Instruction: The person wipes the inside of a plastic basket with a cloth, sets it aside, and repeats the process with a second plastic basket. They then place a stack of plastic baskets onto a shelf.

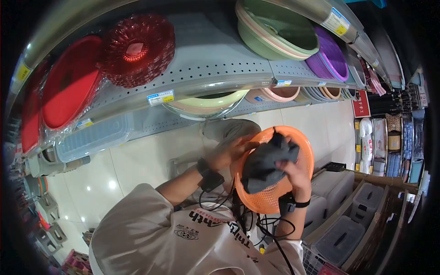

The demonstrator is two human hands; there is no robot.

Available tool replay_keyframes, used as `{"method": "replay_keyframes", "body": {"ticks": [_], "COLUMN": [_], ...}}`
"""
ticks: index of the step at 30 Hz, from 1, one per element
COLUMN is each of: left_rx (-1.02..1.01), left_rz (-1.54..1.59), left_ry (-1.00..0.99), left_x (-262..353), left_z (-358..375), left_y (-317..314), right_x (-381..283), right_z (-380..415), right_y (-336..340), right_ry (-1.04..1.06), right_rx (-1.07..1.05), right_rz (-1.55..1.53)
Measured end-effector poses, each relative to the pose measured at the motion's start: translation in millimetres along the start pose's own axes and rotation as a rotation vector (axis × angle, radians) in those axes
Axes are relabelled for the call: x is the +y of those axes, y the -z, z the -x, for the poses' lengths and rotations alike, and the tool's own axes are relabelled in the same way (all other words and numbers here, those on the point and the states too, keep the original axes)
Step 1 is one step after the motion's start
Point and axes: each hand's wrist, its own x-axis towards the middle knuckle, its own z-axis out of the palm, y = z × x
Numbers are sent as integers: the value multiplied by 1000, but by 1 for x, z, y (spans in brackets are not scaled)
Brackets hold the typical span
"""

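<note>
An orange perforated plastic basket (259, 201) is held tilted in front of my body, its inside facing me. My left hand (231, 153) is closed at the basket's left rim, with its fingertips beside a dark grey cloth (263, 167). The cloth lies bunched over the inside of the basket. On the right side, my right hand (293, 169) grips the cloth, fingers bent against it. Motion blurs both hands a little. Bands with small dark devices and cables are on both wrists.
Above, a grey shelf (206, 46) carries red glass-like plates (137, 50), green basins (275, 32) and a purple basket (327, 55). More basins (206, 103) stand on the lower shelf. Grey lidded boxes (339, 238) are at lower right. The tiled floor (133, 160) shows at left.
</note>
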Motion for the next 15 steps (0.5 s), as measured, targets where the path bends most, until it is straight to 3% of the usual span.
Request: {"method": "replay_keyframes", "body": {"ticks": [2, 3, 4, 6, 8, 10, 11, 12, 14, 15], "left_rx": [2, -32, -30, 174, 142, 46, 49, 74, 102, 113], "left_rz": [120, -82, -86, -193, -93, 1, 7, -18, -20, -84], "left_ry": [-87, -167, -166, 111, 55, 11, 15, 29, 57, 42], "left_x": [8, -19, -32, -45, -11, -7, -7, -8, -8, -7], "left_z": [9, 5, -1, -11, 2, 2, 3, 5, 7, 6], "left_y": [-6, 19, 28, 34, 9, 7, 8, 9, 9, 10], "right_x": [-27, -30, -33, -44, -47, -46, -41, -31, -7, -1], "right_z": [-23, -37, -51, -77, -86, -90, -84, -77, -56, -38], "right_y": [-19, -23, -27, -39, -50, -58, -56, -47, -15, 2], "right_ry": [59, 112, 166, 217, 266, 320, 316, 306, 308, 202], "right_rx": [55, 58, 61, 5, -45, -64, 16, 18, 200, 297], "right_rz": [-73, -140, -209, -376, -541, -463, -229, -227, 390, 486]}}
